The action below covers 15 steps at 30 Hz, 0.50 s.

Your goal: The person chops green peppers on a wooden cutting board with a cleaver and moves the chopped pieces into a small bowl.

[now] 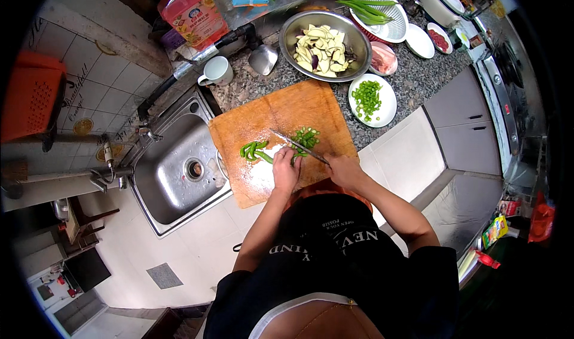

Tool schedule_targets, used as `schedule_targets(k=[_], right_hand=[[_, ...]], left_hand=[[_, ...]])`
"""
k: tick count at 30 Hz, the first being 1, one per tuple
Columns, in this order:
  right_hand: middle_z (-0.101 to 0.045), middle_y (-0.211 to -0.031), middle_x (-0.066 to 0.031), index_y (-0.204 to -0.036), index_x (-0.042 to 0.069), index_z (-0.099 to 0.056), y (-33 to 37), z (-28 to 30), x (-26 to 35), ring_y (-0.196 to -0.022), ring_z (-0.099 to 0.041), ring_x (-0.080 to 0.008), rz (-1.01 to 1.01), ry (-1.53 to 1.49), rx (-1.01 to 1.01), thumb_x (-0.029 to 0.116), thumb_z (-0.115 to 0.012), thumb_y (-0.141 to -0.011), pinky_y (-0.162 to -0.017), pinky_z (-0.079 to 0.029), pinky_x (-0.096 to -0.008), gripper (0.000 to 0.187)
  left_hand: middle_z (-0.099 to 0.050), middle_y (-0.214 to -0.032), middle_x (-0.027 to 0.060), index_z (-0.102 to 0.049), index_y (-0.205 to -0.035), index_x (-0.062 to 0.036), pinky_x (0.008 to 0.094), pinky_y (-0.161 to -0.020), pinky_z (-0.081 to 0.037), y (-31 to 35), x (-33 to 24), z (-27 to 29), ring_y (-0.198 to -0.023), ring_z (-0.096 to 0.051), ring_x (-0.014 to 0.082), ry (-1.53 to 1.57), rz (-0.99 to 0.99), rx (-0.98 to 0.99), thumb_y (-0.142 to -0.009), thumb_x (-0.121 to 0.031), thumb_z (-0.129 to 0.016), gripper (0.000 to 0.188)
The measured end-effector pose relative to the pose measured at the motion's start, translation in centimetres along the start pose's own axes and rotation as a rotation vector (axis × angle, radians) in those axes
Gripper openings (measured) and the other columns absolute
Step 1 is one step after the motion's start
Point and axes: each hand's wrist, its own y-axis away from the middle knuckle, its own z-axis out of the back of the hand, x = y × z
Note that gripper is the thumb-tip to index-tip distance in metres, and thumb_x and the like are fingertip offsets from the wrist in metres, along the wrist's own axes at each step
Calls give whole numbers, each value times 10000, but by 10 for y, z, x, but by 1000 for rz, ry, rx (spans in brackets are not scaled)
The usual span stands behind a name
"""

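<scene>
Head view: pink soap bottle behind sink

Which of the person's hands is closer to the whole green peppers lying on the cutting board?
Left. The left hand rests right beside the whole green peppers, while the right hand holds the knife farther off.

Matt wooden cutting board, shiny steel sink, speckled stone counter

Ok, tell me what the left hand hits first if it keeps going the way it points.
Probably the whole green peppers just beyond the left hand on the cutting board; the knife lies slightly to their right. Depth is hard to judge.
</scene>
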Motion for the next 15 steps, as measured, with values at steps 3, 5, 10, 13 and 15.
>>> schedule_targets(k=[3,5,10,13,15], right_hand=[[-622,-753,-240,-1013,13,-536,0,-1,-1,-739,-612,-426,6,-10,-8,137,-486,-825,-679,-467,-537,231],[-624,-754,-240,-1010,23,-537,1,-9,-6,-735,-614,-426,26,-19,-54,133,-485,-824,-678,-467,-538,222],[-613,-742,-238,-1034,50,-540,-16,-29,-7,-720,-594,-430,-17,-42,-57,138,-473,-829,-658,-447,-546,232],[-614,-755,-241,-1051,42,-538,-29,-32,-6,-735,-596,-425,19,-70,-78,133,-468,-828,-658,-447,-542,251],[-620,-771,-242,-1055,38,-538,-26,-20,1,-754,-604,-422,33,-64,-79,123,-460,-824,-671,-455,-537,259]], left_hand=[[-573,-846,149,-593,-785,-13,395,-728,-449,-1,4,1,-830,-543,348,-4,-8,47,-708,-58,-709,146],[-567,-815,153,-582,-767,-12,398,-713,-445,-3,4,1,-803,-540,352,-5,-5,65,-712,-49,-701,136],[-554,-784,156,-567,-742,-13,409,-691,-437,-4,10,-5,-777,-534,354,20,-30,67,-713,-33,-689,128],[-553,-782,153,-568,-744,-15,410,-693,-439,-5,11,-2,-779,-535,352,18,-36,80,-716,-41,-686,124],[-551,-780,151,-568,-747,-17,411,-693,-441,-8,12,-2,-781,-536,350,17,-63,69,-721,-47,-681,120]])
